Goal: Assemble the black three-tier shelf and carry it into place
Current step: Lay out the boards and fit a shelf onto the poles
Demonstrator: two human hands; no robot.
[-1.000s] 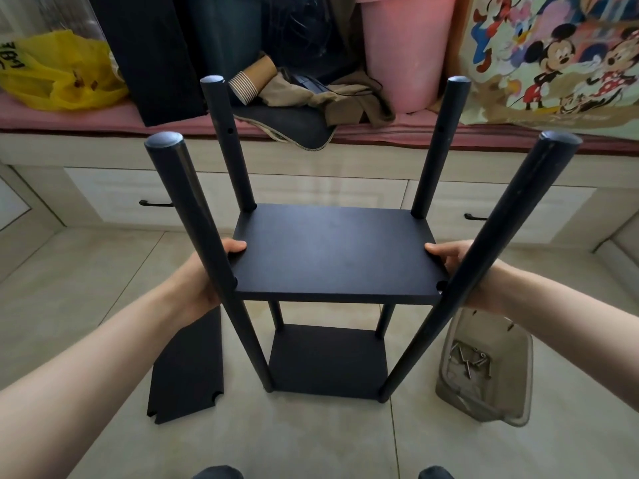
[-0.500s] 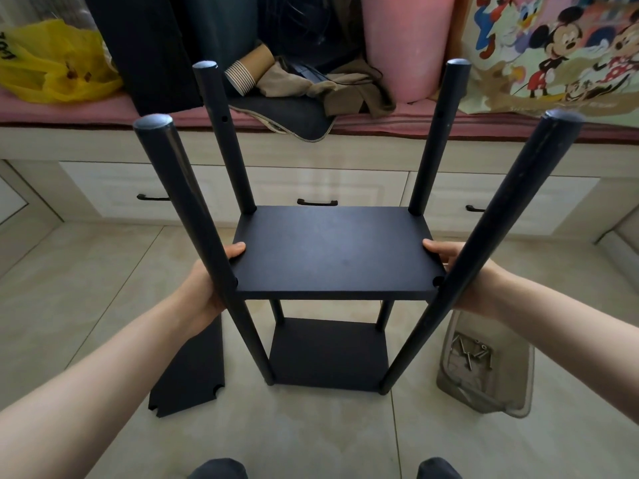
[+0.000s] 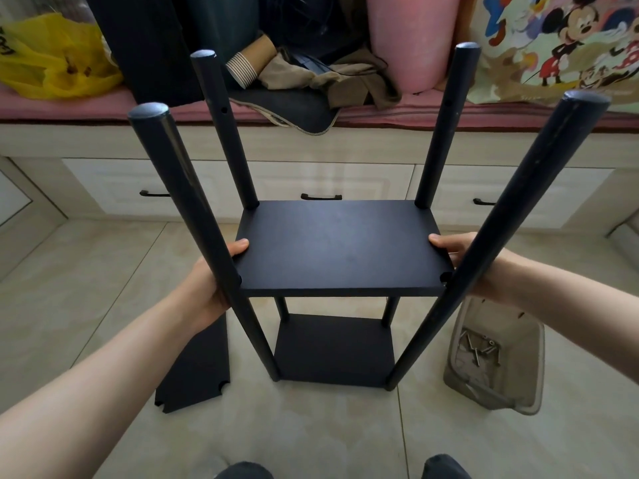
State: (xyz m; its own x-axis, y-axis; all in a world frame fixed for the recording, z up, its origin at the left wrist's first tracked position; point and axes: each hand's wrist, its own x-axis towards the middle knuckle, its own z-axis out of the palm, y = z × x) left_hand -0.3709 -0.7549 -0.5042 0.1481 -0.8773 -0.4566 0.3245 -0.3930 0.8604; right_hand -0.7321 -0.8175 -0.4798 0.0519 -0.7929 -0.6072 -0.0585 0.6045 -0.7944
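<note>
The black shelf stands upright on the tiled floor, with four round posts rising past a middle board (image 3: 337, 247) and a bottom board (image 3: 333, 350) below it. My left hand (image 3: 211, 281) grips the middle board's left edge, thumb on top, behind the near left post (image 3: 193, 216). My right hand (image 3: 460, 257) grips the board's right edge, thumb on top, partly hidden by the near right post (image 3: 501, 229). A third black board (image 3: 197, 371) with notched corners lies flat on the floor to the left.
A clear plastic box (image 3: 498, 354) holding several metal screws sits on the floor at the right. A window bench with drawers (image 3: 311, 181) runs across the back, piled with a yellow bag (image 3: 55, 63), clothes, a pink roll and a cartoon print.
The view has dropped and drawn slightly closer; the middle board sits a little lower between the posts. Both hands keep the same hold on its edges.
</note>
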